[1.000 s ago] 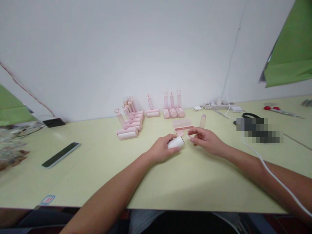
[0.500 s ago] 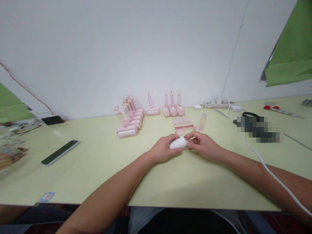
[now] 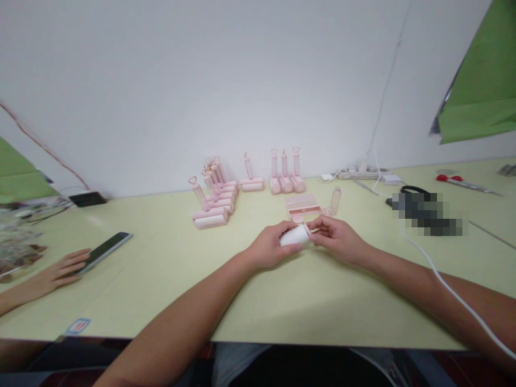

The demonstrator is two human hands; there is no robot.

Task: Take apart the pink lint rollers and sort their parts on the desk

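Between both hands, low over the table, lies a white lint roll [image 3: 293, 236], its right end tilted slightly up. My left hand [image 3: 266, 248] is closed round its left part, thumb along the near side. At the right end, my right hand [image 3: 342, 241] has its thumb and fingers pinched against the roll's rim, where a pinkish edge shows. Just beyond the hands is an opened pink roller case [image 3: 303, 203]. A small pink round cap [image 3: 297, 219] lies in front of it, and a clear pink handle [image 3: 335, 201] stands to its right.
Several pink lint rollers [image 3: 213, 201] stand in a row at the left back, with others [image 3: 285, 184] near the wall. A co-worker's hand [image 3: 64, 274] touches a phone [image 3: 105, 250] at left. At right are a white cable [image 3: 439, 274], power strip [image 3: 357, 174] and red-handled scissors [image 3: 449, 178].
A co-worker's hand has come in from the left onto the phone. The roll has turned slightly in my hands, showing more of its right end. My right fingers have shifted a little at that end.
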